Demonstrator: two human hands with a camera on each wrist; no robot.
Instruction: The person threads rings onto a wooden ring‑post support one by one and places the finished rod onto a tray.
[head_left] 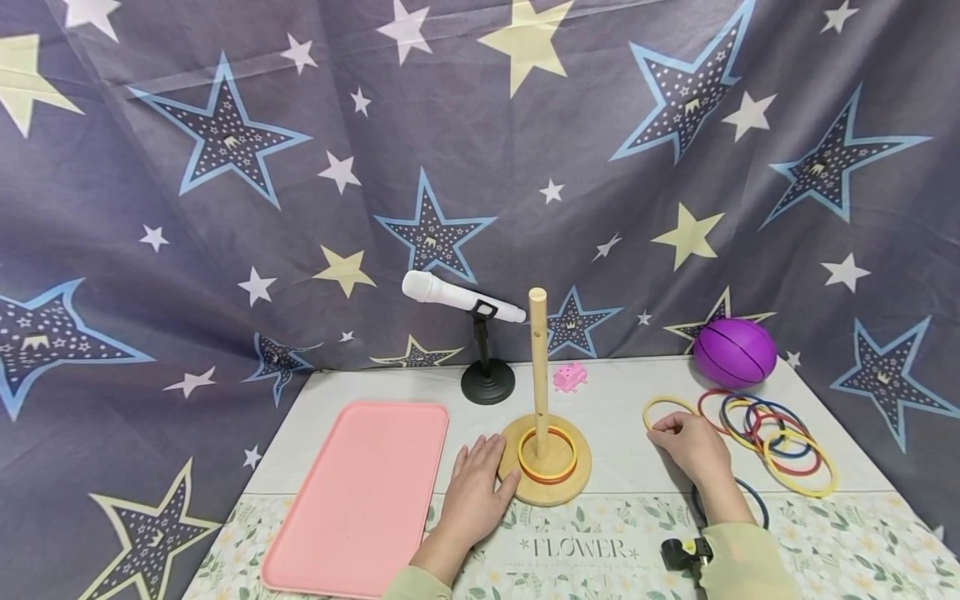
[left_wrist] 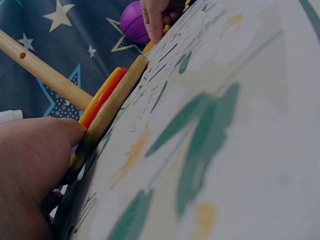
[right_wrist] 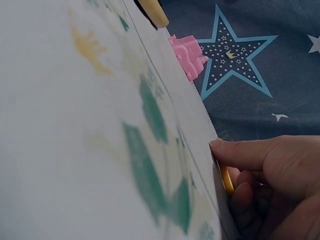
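A wooden ring-toss stand has a round base (head_left: 546, 495) and an upright pole (head_left: 538, 367). Around the pole's foot lie a yellow ring (head_left: 575, 457) and, beneath it, a red ring (head_left: 550, 481). My left hand (head_left: 474, 496) rests at the base's left side, fingers extended, its thumb (left_wrist: 70, 131) on the base's edge. To the right, my right hand (head_left: 697, 450) pinches another yellow ring (head_left: 669, 398) between thumb and fingers, low at the tabletop. In the right wrist view part of that yellow ring (right_wrist: 228, 181) shows below the thumb; the fingers hide the rest.
Several overlapping coloured rings (head_left: 823, 479) lie right of my right hand, and a dark blue ring (head_left: 759, 498) is under that wrist. A purple ball (head_left: 735, 352), a small pink toy (head_left: 570, 377) and a white microphone (head_left: 465, 297) on a black stand are behind. A pink tray (head_left: 360, 492) lies left.
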